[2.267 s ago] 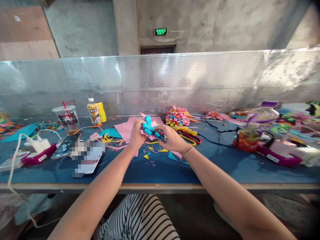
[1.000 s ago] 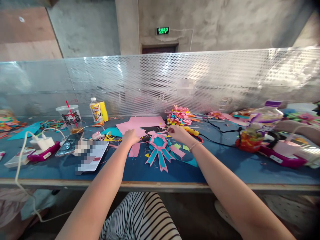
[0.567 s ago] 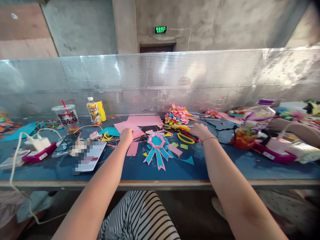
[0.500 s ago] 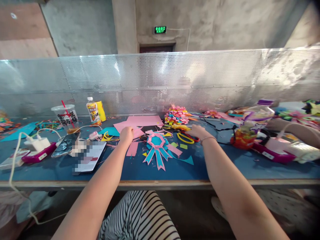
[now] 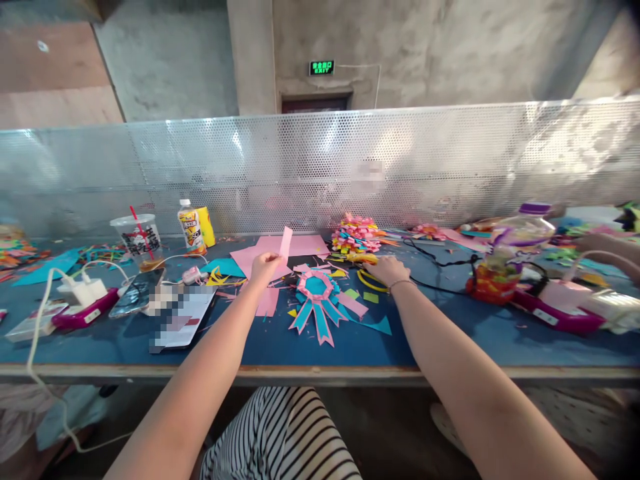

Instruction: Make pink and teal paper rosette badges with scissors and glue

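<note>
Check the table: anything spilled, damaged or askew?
No spill or damage visible. Untidy: loose paper scraps lie scattered around the paper rosette, and at left a white cable droops over the table edge, a possible snag.

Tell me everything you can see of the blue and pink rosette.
The rosette looks made of folded paper: a many-sided pink ring around a blue centre, blue folds outside it, and three pink-edged blue tails with notched ends. It lies on the table, tails toward the person, between the left hand and right hand, touched by neither. Paper scraps lie close by; whether any touch it is unclear.
</note>
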Motion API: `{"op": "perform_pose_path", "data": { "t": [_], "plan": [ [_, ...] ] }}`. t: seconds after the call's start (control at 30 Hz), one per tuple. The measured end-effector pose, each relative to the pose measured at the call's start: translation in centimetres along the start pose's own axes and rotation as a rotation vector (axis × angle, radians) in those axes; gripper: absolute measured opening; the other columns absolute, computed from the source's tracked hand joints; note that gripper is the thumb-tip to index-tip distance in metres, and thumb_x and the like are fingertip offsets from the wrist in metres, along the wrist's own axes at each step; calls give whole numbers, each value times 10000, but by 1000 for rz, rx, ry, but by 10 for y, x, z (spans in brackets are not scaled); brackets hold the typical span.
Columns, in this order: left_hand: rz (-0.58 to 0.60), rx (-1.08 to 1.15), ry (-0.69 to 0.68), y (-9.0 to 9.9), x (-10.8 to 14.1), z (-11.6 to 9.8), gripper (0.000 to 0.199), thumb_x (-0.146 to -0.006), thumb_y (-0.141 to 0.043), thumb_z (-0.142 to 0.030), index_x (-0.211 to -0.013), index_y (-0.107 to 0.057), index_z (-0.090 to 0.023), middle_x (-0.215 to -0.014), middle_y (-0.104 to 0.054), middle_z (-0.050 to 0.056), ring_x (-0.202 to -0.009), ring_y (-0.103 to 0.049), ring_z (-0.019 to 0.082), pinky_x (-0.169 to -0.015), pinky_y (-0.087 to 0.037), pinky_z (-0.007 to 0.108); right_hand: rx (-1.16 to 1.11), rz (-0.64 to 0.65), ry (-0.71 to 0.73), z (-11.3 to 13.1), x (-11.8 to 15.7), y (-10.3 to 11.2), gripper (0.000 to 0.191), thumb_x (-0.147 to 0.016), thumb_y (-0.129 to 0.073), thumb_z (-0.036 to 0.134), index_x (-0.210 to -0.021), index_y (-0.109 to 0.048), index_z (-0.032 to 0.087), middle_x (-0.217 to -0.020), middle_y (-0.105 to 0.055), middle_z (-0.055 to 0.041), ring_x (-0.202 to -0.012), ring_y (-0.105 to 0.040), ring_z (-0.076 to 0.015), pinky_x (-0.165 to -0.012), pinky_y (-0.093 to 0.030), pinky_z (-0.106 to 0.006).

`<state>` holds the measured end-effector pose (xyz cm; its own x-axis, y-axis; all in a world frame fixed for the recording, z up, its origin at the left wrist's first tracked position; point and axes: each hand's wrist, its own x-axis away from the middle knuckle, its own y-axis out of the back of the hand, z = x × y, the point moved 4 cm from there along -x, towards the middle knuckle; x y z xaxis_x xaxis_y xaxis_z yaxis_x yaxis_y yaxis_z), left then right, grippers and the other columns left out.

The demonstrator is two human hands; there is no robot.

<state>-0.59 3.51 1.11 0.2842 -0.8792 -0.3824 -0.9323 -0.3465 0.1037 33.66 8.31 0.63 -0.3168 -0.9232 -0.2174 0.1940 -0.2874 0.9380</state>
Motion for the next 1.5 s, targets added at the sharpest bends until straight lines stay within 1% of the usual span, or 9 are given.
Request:
{"op": "perform_pose_path", "data": {
  "t": [0.23,0.33,0.47,0.57,0.7,0.8,0.93,1.27,1.5],
  "plan": [
    [88,98,1,-5,3,-2,183,-593,-650,-292,-693,-618,-142,-503,-500,-35,-436,-399,69,-450,-304,206,-24,-75,21,1,1,8,598,-709,-519,525,-1109,-550,81,-1064,-574,-214,-1013,-540,-332,-836,-391,-461],
    [136,121,26,-10,3,0,172,-589,-640,-244,-727,-623,-142,-560,-541,-26,-436,-421,60,-443,-329,195,-63,-246,97,8,9,20,602,-716,-515,523,-1135,-500,91,-1072,-562,-202,-1025,-524,-325,-837,-387,-451],
    [224,141,85,-17,9,-2,280,-582,-619,-199,-858,-639,-155,-549,-513,-44,-436,-432,62,-429,-350,186,-162,-531,318,30,30,39,558,-768,-485,461,-1209,-422,126,-1140,-518,-176,-1064,-478,-310,-861,-365,-436],
    [332,176,99,-22,16,-7,333,-588,-610,-188,-918,-641,-158,-563,-508,-45,-439,-424,56,-419,-330,178,-191,-647,460,48,50,50,534,-815,-435,446,-1255,-389,146,-1175,-487,-160,-1095,-440,-288,-902,-328,-412],
    [483,189,52,-28,24,-14,349,-596,-607,-183,-942,-647,-166,-676,-554,-19,-494,-431,50,-449,-325,174,-194,-665,523,64,69,58,524,-857,-363,435,-1298,-357,152,-1228,-445,-152,-1137,-386,-285,-928,-291,-409],
    [530,164,60,-30,28,-17,377,-594,-616,-194,-970,-636,-173,-661,-532,-24,-491,-418,53,-448,-303,181,-203,-656,523,68,75,59,522,-862,-353,415,-1312,-347,150,-1237,-433,-157,-1142,-366,-300,-923,-281,-436],
    [527,149,116,-30,32,-21,384,-583,-615,-183,-966,-620,-161,-603,-480,-41,-482,-416,58,-453,-303,189,-182,-651,523,67,75,59,521,-870,-336,407,-1319,-341,143,-1229,-434,-163,-1129,-369,-307,-906,-288,-442],
    [579,163,74,-33,33,-20,393,-591,-621,-194,-983,-621,-162,-653,-534,-21,-506,-440,66,-455,-312,188,-141,-681,510,65,73,58,486,-878,-338,376,-1312,-360,158,-1238,-449,-134,-1112,-383,-286,-910,-293,-418],
    [591,171,75,-34,35,-23,402,-591,-628,-195,-992,-627,-166,-698,-569,-6,-523,-460,69,-460,-327,186,-132,-648,522,66,72,58,485,-887,-314,372,-1320,-353,156,-1246,-437,-147,-1121,-374,-297,-907,-292,-437]
  ]
}}
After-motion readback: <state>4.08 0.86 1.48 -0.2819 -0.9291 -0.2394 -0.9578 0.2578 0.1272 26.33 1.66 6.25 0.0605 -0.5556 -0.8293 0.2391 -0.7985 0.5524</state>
